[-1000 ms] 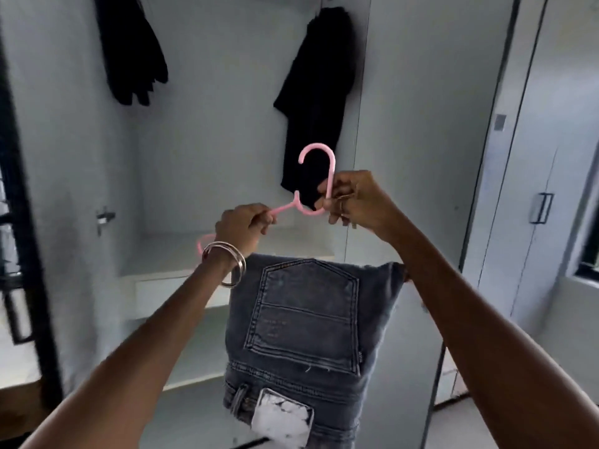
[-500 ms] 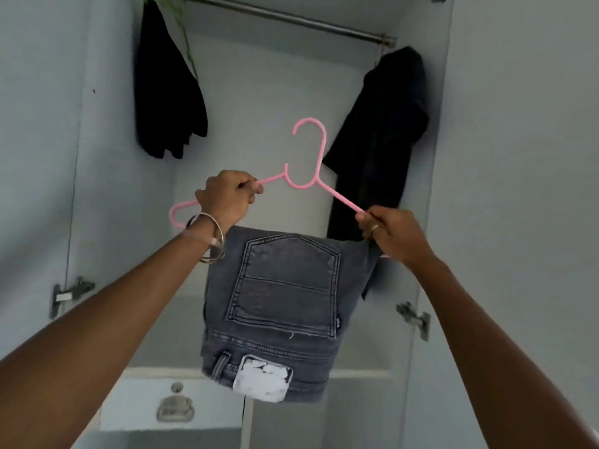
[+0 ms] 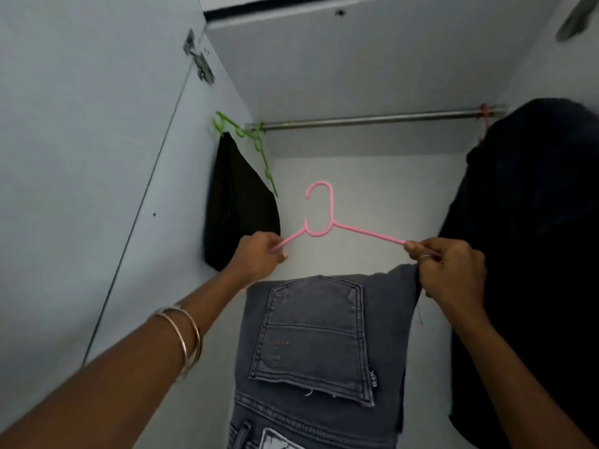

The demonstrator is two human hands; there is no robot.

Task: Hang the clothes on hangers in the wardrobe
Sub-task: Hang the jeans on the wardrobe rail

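Both hands grip a pink hanger (image 3: 327, 226) inside an open wardrobe: the left hand (image 3: 257, 259) curls its fingers round the left arm of the hanger, while the right hand (image 3: 449, 268) pinches the right arm near its end. Two metal bangles (image 3: 184, 338) circle the left forearm. A pair of grey jeans (image 3: 324, 351) hangs folded over the hanger's lower bar, a back pocket facing the camera and a pale label showing at the bottom edge. The hanger's hook points up and is held below the metal rail (image 3: 372, 118), not touching it. On the rail's left end a green hanger (image 3: 249, 137) carries a black garment (image 3: 238, 209) against the wardrobe's side wall (image 3: 97, 157). On the right end, a second dark garment (image 3: 531, 254) hangs from a red hanger (image 3: 485, 115), just beside the right hand.
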